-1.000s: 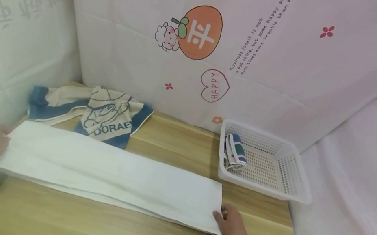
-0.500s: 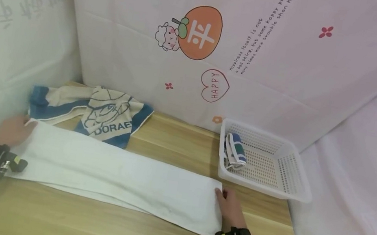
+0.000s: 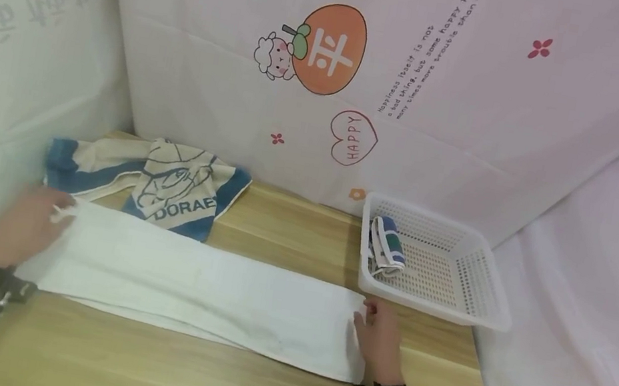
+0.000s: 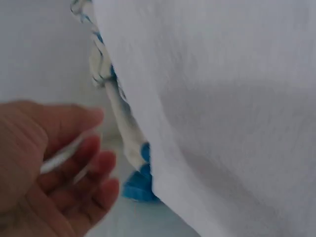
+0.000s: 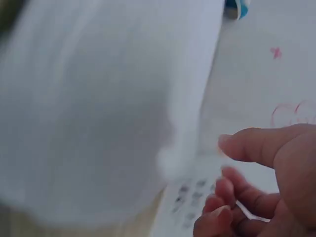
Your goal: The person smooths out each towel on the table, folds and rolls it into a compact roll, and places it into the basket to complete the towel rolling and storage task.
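A long folded white towel (image 3: pixel 197 290) lies across the wooden table, its layers slightly apart along the near edge. At its far left corner is my left hand (image 3: pixel 27 226). The left wrist view shows that hand's thumb (image 4: pixel 74 118) and bent fingers apart, with a gap between them and the towel's edge (image 4: pixel 148 148). My right hand (image 3: pixel 380 339) is at the towel's far right corner. In the right wrist view its thumb (image 5: pixel 252 143) and loosely curled fingers are separated, with the blurred towel (image 5: pixel 108 108) beside them.
Behind the white towel lies a crumpled blue and beige towel (image 3: pixel 182 190) with lettering. A white plastic basket (image 3: pixel 467 312) stands at the back right, holding a rolled checked cloth (image 3: pixel 389 246). Printed white sheets (image 3: pixel 443 153) enclose the table's back and sides.
My left hand has moved right and away from me, and the towel's left end has shifted right. My right hand has gone from the near right corner up to the far right one.
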The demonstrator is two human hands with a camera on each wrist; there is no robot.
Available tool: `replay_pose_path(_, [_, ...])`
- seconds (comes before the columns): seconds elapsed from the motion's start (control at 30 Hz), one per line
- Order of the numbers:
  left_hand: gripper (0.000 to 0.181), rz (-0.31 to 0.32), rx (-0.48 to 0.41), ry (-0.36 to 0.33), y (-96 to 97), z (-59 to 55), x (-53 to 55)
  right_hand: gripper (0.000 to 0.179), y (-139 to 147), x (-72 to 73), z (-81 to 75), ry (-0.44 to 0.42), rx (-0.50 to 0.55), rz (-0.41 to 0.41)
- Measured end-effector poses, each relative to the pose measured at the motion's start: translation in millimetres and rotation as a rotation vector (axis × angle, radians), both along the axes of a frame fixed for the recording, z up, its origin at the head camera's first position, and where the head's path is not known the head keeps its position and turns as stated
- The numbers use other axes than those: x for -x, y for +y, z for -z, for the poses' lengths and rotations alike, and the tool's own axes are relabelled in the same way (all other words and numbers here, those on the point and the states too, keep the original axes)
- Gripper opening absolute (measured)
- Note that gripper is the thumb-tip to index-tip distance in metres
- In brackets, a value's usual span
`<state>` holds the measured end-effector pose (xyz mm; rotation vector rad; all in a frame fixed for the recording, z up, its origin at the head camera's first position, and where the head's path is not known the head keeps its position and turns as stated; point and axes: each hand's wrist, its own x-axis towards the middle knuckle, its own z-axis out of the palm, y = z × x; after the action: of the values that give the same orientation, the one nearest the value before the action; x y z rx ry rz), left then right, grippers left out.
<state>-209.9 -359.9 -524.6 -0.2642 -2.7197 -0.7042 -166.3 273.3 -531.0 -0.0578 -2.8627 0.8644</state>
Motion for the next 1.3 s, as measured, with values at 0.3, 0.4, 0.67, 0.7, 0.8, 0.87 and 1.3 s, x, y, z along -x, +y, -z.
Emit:
replay_pose_path(0.3, [0.019, 0.398, 0.058, -0.288, 117.6, -1.4, -40.7, 0.012, -70.8, -23.0, -8.8, -0.12, 0.041, -0.549])
replay_pose_path(0.4, [0.02, 0.402, 0.079, -0.316, 128.7, 0.9, -46.0, 0.011, -84.4, -27.9, -3.5, -0.22, 0.063, -0.623])
replay_pose_path(0.67, [0.018, 0.419, 0.072, -0.271, 128.9, -4.1, -53.1, 0.014, -95.4, -34.2, 2.1, -0.191, 0.034, -0.677])
replay_pose_path(0.7, [0.018, 0.417, 0.071, -0.263, 128.3, -4.5, -54.6, 0.013, -95.9, -34.1, 1.5, -0.197, 0.036, -0.679])
replay_pose_path(0.8, [0.019, 0.419, 0.071, -0.28, 126.2, -4.0, -58.0, 0.013, -97.0, -33.5, -0.5, -0.226, 0.03, -0.677])
replay_pose_path(0.87, [0.018, 0.409, 0.056, -0.325, 123.5, -2.9, -59.4, 0.013, -96.3, -33.6, -1.1, -0.248, 0.029, -0.675])
replay_pose_path(1.3, [0.026, -0.161, 0.087, -0.272, -16.1, -2.9, -71.3, 0.004, -44.6, -40.4, -2.8, -0.135, 0.031, -0.506])
